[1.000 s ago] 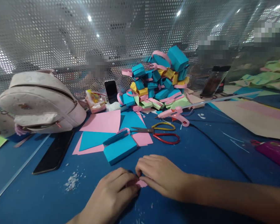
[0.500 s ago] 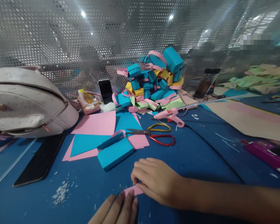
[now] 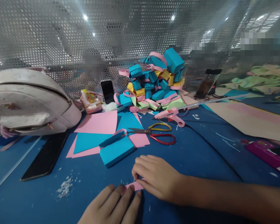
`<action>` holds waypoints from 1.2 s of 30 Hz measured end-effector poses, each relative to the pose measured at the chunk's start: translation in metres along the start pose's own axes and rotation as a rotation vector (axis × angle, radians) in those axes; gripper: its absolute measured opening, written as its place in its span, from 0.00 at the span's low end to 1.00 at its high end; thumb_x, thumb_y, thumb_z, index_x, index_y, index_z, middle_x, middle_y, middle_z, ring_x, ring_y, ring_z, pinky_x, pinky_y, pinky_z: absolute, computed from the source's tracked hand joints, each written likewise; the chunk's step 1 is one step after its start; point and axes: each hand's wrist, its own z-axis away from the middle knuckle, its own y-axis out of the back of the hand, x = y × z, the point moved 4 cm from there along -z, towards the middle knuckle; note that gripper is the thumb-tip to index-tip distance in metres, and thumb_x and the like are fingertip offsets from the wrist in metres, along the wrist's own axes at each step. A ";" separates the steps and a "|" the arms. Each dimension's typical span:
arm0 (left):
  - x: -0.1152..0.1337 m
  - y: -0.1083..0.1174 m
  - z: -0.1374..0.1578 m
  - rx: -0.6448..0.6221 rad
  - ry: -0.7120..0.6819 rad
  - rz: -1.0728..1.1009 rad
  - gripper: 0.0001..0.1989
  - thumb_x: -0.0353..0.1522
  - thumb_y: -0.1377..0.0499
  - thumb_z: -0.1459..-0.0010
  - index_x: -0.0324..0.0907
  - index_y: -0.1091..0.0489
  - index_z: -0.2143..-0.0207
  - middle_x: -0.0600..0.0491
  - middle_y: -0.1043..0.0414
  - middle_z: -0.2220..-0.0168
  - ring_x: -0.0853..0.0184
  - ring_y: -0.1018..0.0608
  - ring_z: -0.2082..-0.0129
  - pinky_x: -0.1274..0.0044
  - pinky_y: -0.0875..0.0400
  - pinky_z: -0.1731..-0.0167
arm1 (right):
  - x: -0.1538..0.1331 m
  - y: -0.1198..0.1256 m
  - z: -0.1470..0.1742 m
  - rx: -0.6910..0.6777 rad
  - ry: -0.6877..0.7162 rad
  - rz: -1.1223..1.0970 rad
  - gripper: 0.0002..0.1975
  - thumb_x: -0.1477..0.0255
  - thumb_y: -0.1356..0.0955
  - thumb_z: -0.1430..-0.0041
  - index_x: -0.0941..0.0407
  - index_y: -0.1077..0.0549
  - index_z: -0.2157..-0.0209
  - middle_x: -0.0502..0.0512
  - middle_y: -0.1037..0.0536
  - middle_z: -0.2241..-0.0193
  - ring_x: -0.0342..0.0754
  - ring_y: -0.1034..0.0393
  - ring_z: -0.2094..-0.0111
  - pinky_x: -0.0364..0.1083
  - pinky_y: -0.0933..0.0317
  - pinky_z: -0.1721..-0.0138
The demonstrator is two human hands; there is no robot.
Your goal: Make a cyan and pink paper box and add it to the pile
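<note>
A small pink paper strip [image 3: 134, 186] lies on the blue table between my two hands. My left hand [image 3: 113, 203] has its fingers stretched out and laid over the strip's left end; its thumb is hidden. With fingers curled, my right hand [image 3: 157, 177] pinches the strip's right end against the table. Just beyond them sits a blue folded paper box [image 3: 118, 151] with a pink paper loop [image 3: 123, 132] at its back. Scissors [image 3: 151, 132] with one yellow and one red handle lie behind, blades pointing left.
A pink glue gun [image 3: 171, 115] trails a black cord rightward. Paper boxes [image 3: 151, 84] are piled at the back. Pink paper sheets [image 3: 96, 122], a black phone [image 3: 45, 158], white scraps [image 3: 65, 186] and a white backpack [image 3: 32, 105] occupy the left; a purple case [image 3: 267, 157] lies right.
My left hand has come further into view, its fingers slightly higher on the strip. My right hand keeps its pinch. The whole view has shifted a little.
</note>
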 end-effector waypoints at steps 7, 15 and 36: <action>0.003 0.004 -0.014 -0.049 -0.027 0.020 0.21 0.39 0.56 0.30 0.41 0.27 0.50 0.53 0.21 0.56 0.66 0.22 0.68 0.73 0.28 0.66 | 0.001 0.004 0.003 0.047 -0.081 -0.008 0.04 0.72 0.34 0.39 0.56 0.35 0.63 0.51 0.29 0.63 0.47 0.39 0.64 0.46 0.48 0.63; 0.003 0.008 -0.015 -0.022 -0.027 0.007 0.22 0.35 0.58 0.29 0.43 0.25 0.53 0.56 0.22 0.55 0.66 0.23 0.69 0.74 0.29 0.70 | 0.002 0.005 0.005 0.058 -0.106 -0.014 0.06 0.70 0.33 0.40 0.56 0.35 0.64 0.52 0.28 0.64 0.48 0.39 0.64 0.46 0.46 0.62; 0.003 -0.001 -0.002 0.038 0.017 0.006 0.18 0.30 0.55 0.30 0.46 0.25 0.53 0.60 0.23 0.53 0.67 0.24 0.66 0.74 0.30 0.65 | 0.008 0.005 0.004 0.046 -0.061 -0.056 0.07 0.73 0.35 0.39 0.57 0.35 0.72 0.49 0.32 0.70 0.45 0.41 0.67 0.45 0.49 0.66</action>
